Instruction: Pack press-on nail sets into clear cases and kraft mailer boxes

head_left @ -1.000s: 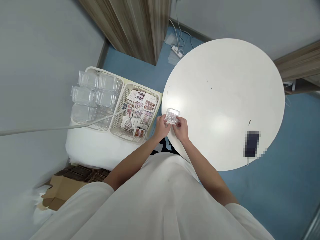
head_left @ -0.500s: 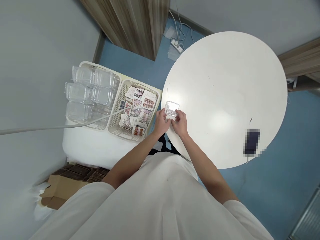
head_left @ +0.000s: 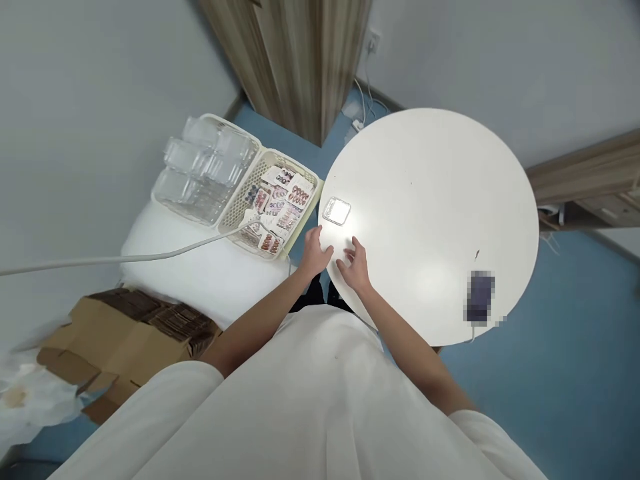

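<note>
A small clear plastic case (head_left: 337, 211) with a white panel in it lies on the left part of the round white table (head_left: 430, 167). My left hand (head_left: 315, 253) is at the table's edge, just below the case and apart from it, fingers stretched and holding nothing. To its right, my right hand (head_left: 355, 265) is over the tabletop with its fingers apart and slightly bent, also holding nothing. Left of the table, a cream plastic basket (head_left: 235, 247) holds many cards and packs of press-on nails (head_left: 299, 195).
A second basket (head_left: 159, 190) holds stacked clear plastic boxes (head_left: 187, 157). A pale cable (head_left: 150, 257) crosses in front of the baskets. A blurred-out dark phone-like object (head_left: 480, 297) lies at the table's right. An open cardboard box (head_left: 107, 333) stands at lower left.
Both hands have let go of the clear case and drawn back toward me. The case stays on the table, now turned differently. The whole view has shifted and tilted.
</note>
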Demonstrator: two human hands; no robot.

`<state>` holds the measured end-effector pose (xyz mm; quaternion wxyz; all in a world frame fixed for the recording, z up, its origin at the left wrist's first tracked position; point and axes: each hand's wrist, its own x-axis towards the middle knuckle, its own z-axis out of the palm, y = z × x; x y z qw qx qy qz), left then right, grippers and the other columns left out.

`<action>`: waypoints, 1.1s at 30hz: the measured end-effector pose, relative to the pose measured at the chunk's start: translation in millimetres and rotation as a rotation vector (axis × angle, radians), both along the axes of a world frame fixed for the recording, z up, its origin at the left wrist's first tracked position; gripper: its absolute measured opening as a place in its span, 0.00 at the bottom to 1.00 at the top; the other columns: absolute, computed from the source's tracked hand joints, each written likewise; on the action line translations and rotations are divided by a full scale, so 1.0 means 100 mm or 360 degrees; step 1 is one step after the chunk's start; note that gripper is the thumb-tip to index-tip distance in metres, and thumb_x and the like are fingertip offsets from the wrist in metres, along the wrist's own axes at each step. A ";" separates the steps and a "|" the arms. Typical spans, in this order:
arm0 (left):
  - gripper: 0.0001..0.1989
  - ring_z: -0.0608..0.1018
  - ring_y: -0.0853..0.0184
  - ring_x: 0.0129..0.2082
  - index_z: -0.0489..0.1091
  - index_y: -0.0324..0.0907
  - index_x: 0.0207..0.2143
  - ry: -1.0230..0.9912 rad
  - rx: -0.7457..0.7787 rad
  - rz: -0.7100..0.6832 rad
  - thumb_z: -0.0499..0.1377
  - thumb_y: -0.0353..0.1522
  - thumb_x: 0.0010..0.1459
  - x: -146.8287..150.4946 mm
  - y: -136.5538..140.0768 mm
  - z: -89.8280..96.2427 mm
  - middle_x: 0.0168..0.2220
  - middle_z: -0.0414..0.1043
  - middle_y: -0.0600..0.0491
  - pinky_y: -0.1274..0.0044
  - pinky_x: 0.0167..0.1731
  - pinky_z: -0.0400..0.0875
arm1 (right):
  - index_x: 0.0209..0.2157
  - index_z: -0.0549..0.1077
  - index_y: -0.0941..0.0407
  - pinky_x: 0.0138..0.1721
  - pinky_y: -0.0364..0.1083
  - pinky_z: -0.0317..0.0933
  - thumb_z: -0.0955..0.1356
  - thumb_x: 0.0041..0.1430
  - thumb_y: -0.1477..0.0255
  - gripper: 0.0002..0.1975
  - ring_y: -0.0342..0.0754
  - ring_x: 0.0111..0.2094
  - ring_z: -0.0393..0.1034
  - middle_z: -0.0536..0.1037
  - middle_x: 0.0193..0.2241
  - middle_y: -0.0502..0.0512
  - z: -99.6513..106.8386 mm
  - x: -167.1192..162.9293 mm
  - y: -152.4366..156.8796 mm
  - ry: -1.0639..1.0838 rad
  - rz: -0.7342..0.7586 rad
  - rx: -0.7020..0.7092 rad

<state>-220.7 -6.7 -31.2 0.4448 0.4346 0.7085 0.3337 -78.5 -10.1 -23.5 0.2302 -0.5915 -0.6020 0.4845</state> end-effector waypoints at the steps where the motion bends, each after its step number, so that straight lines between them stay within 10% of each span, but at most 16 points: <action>1: 0.27 0.63 0.61 0.54 0.54 0.44 0.56 0.0007 0.0024 0.0024 0.55 0.31 0.52 0.01 -0.10 0.05 0.55 0.52 0.45 0.68 0.50 0.64 | 0.59 0.47 0.53 0.49 0.53 0.62 0.65 0.51 0.69 0.35 0.49 0.47 0.64 0.54 0.56 0.62 0.04 0.07 -0.10 0.0006 0.0035 0.0017; 13: 0.21 0.66 0.61 0.51 0.61 0.44 0.50 0.0355 -0.0080 0.0625 0.55 0.34 0.52 -0.12 -1.47 0.29 0.51 0.58 0.46 0.71 0.42 0.68 | 0.45 0.68 0.55 0.38 0.49 0.65 0.62 0.53 0.70 0.16 0.44 0.31 0.68 0.73 0.41 0.56 0.11 0.27 -0.74 0.0117 0.0688 -0.0004; 28: 0.21 0.69 0.58 0.49 0.64 0.39 0.46 0.0521 -0.0411 0.0902 0.56 0.37 0.50 -1.01 -2.36 0.26 0.50 0.66 0.43 0.70 0.45 0.65 | 0.46 0.68 0.54 0.34 0.48 0.66 0.66 0.52 0.67 0.18 0.48 0.34 0.71 0.74 0.39 0.58 0.07 -0.90 -0.78 -0.0258 0.1560 0.0130; 33: 0.20 0.73 0.60 0.45 0.65 0.39 0.46 0.0382 -0.0283 0.0876 0.57 0.36 0.50 -1.27 -2.50 0.17 0.48 0.68 0.43 0.71 0.42 0.67 | 0.50 0.65 0.57 0.47 0.54 0.61 0.67 0.50 0.68 0.24 0.56 0.49 0.65 0.68 0.49 0.64 -0.06 -1.31 -0.90 -0.0458 0.1466 0.0275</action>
